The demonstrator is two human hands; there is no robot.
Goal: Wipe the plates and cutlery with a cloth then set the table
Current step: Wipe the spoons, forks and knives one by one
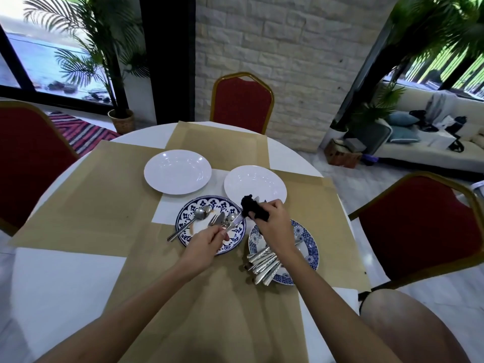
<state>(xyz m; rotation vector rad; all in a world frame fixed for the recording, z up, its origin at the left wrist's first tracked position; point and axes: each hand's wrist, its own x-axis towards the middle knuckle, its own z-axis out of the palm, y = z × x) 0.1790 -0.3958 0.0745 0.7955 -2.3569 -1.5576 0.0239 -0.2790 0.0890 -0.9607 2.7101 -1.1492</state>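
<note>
Two hands meet above a pair of blue-and-white patterned plates. The left hand (209,243) pinches the handle end of a slim silver knife (237,221). The right hand (273,221) is curled tight round a bunched black cloth (252,208).

The knife's long axis runs from the left hand's grip towards 2 o'clock, straight at the cloth. Its tip touches or enters the bundle, but I cannot tell whether the cloth wraps it. The right hand is nearer the blade, so a wiping stroke would probably travel along that line.

The knife hovers over the left patterned plate (183,218), which holds spoons and a fork. A pile of silver cutlery (262,265) lies on the right patterned plate (311,247), at 5 o'clock from the cloth.
</note>
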